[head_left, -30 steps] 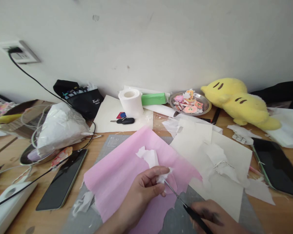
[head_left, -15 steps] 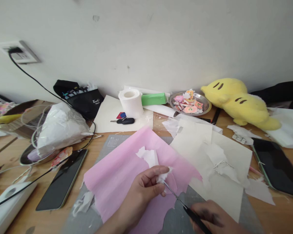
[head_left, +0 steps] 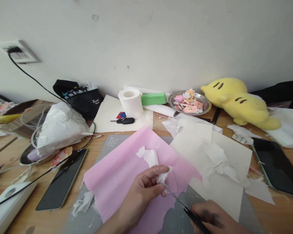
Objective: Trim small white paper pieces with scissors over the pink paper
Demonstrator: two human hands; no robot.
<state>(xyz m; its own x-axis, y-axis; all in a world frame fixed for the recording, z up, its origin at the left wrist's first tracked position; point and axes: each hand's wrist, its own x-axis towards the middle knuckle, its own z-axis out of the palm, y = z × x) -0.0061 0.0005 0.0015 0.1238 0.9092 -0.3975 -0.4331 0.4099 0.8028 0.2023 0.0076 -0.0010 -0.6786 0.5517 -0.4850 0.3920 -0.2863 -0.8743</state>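
Observation:
My left hand (head_left: 148, 187) pinches a small tuft of white, fluffy material (head_left: 163, 176) between thumb and fingers. A pale pink piece (head_left: 171, 181) shows just beyond the fingers; the hand partly hides it. My right hand (head_left: 211, 216), at the lower right, is closed around the black handle of a slim metal-tipped tool (head_left: 183, 204). The tool's tip reaches the white tuft; its exact kind is hard to make out. Beneath my left hand lies a large pink sheet (head_left: 119, 175) with a torn-looking edge, and a white paper scrap (head_left: 148, 156) rests on it.
A grey cutting mat (head_left: 112, 143) underlies the sheet. Cream paper (head_left: 234, 152) and phones (head_left: 63, 182) flank it. Behind stand a white roll (head_left: 130, 105), a metal dish (head_left: 207, 112) of colourful cutouts and a yellow plush toy (head_left: 249, 107). A bulging white bag (head_left: 61, 130) sits left.
The tool and my right hand have shifted very slightly. My left hand keeps its pinch on the white tuft, and everything else looks the same.

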